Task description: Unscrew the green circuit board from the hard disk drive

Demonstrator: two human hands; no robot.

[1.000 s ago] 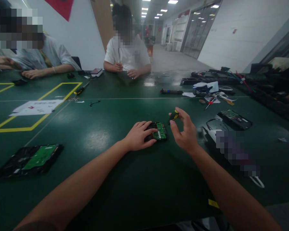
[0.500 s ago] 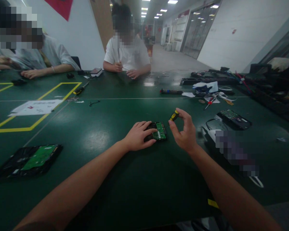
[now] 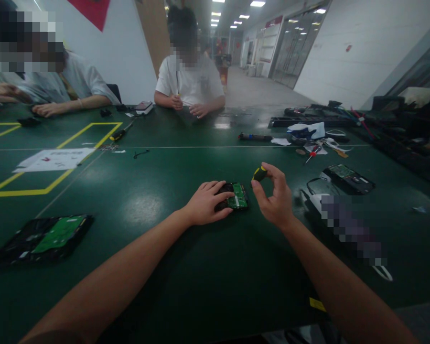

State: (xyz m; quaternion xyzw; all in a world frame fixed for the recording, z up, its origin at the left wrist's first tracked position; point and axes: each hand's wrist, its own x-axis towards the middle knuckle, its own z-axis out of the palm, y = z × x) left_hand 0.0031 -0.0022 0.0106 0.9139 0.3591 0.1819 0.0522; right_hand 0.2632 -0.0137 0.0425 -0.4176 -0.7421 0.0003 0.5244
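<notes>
Green tabletop (image 3: 208, 279) stretches across the room, with a pale wall (image 3: 329, 62) at far right. A white-shirted person (image 3: 193, 88) sits at far centre; a second person (image 3: 88, 79) rests an arm on the table at far left. A dark left-hand unit (image 3: 45, 239) lies near left, and a similar right-hand unit (image 3: 347, 178) lies at right; both bear their green boards.

Between these, the left hand (image 3: 207, 203) lies palm down, fingers spread wide, over a smaller unit (image 3: 238, 200) at centre. Just right of it, the right hand (image 3: 275, 198) pinches a yellow-and-black screwdriver handle (image 3: 259, 174) between thumb and fingers; whether its tip touches the unit is too faint to tell.

A green board (image 3: 241, 190) sits on the smaller unit, so the screwdriver work looks unfinished. Which screws are out or left cannot be told.
</notes>
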